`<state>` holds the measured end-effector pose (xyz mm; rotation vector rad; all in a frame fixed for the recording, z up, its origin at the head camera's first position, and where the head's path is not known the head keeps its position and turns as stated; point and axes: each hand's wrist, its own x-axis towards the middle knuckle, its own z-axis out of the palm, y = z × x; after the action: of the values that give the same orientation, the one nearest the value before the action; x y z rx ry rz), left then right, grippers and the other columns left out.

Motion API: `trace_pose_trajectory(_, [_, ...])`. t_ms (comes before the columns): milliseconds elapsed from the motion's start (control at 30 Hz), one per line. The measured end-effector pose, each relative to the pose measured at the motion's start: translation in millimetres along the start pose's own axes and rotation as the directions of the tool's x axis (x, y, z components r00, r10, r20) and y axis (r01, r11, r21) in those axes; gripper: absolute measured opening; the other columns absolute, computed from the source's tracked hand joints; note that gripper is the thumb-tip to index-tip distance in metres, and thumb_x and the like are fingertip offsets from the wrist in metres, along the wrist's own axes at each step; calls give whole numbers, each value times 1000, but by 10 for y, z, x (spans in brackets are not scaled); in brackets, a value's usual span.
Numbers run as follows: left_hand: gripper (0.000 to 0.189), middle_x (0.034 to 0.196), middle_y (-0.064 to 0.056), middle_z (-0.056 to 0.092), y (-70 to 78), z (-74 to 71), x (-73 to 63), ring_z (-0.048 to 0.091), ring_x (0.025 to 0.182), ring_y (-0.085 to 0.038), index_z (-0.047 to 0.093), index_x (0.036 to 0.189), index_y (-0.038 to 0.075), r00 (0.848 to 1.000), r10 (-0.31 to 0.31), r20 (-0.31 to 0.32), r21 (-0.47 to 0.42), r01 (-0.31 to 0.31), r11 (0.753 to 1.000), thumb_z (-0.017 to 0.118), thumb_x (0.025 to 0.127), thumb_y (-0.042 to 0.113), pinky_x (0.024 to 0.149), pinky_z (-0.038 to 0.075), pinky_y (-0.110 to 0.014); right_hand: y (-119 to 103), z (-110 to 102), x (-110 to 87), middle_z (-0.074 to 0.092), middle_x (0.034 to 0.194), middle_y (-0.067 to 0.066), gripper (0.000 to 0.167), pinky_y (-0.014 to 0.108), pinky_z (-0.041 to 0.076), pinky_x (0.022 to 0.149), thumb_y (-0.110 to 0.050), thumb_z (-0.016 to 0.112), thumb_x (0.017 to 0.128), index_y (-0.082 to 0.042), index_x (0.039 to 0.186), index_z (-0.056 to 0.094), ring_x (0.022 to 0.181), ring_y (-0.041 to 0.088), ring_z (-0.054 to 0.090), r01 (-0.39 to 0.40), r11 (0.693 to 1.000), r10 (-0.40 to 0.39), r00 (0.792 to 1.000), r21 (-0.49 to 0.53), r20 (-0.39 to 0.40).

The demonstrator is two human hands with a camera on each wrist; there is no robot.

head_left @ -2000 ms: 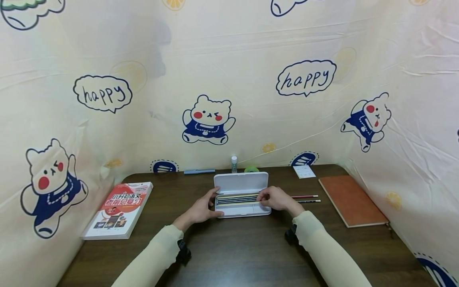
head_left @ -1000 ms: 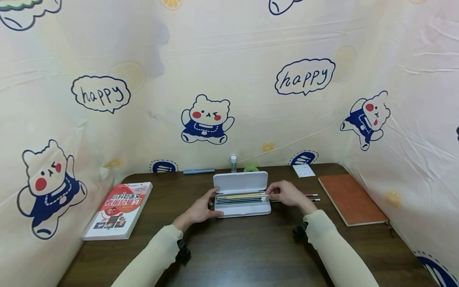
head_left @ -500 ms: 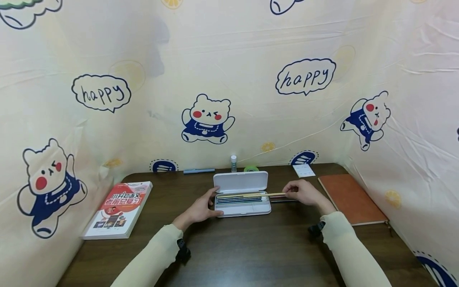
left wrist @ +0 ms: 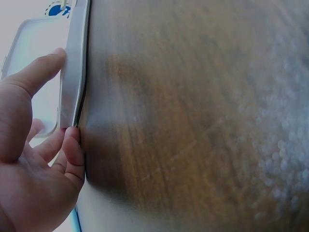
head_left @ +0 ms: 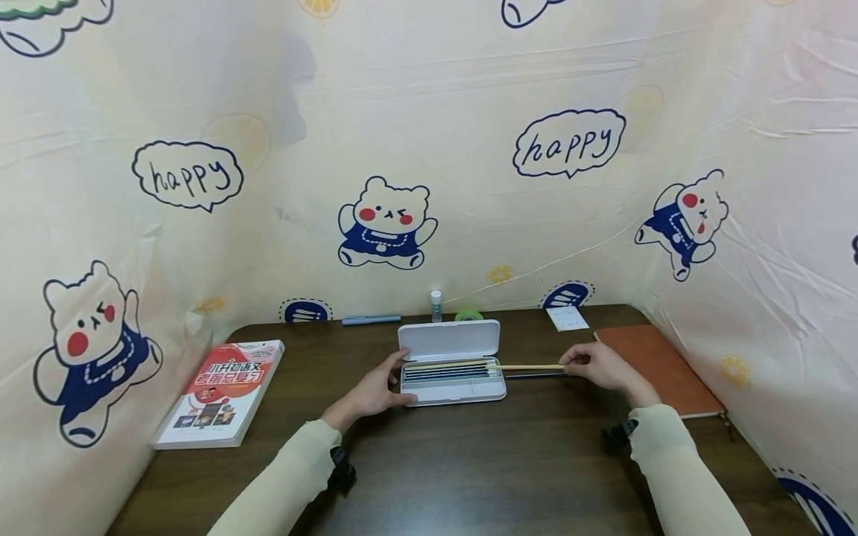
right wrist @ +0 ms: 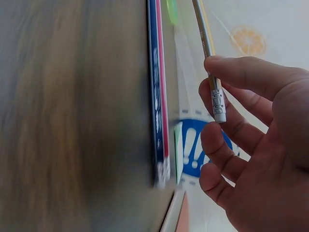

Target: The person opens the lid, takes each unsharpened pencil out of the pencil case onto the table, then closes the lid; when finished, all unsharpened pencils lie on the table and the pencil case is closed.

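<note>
A white pencil case (head_left: 452, 342) stands with its lid up at the middle of the table, several pencils (head_left: 442, 374) lying in its tray. My left hand (head_left: 369, 388) grips its left end; in the left wrist view the thumb lies along the case's side wall (left wrist: 73, 72) and the other fingers are at its corner. My right hand (head_left: 599, 366), right of the case, pinches a yellow pencil (head_left: 529, 367) between thumb and forefinger near its white eraser end (right wrist: 218, 108). The pencil's far end still overlaps the tray. Below it lie a dark blue pencil (right wrist: 154, 96) and a red pencil (right wrist: 164, 116).
A red and white book (head_left: 221, 394) lies at the left, a brown notebook (head_left: 660, 372) at the right. Along the back edge are a blue pen (head_left: 372, 321), a small capped bottle (head_left: 437, 307), green tape (head_left: 468, 316) and a white paper (head_left: 568, 318).
My right hand has moved from the tray out to the right, drawing the yellow pencil lengthwise out of the case. My left hand has stayed on the case.
</note>
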<state>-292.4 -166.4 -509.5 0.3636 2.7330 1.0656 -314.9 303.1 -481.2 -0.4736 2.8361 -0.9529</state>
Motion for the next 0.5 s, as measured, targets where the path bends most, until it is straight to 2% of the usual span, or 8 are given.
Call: trace_pose_trajectory(500, [95,142,-4,56,-8,2,4,52,100,-17,30,156,22,1000,11,0,0,-11,1000,85,80,36,85,45,-35,193,-142,-203,73,94,1,6,36,44,81,-14,70,92,-15,96,75,85,17,56,-13,1000,13,1000,-6,24])
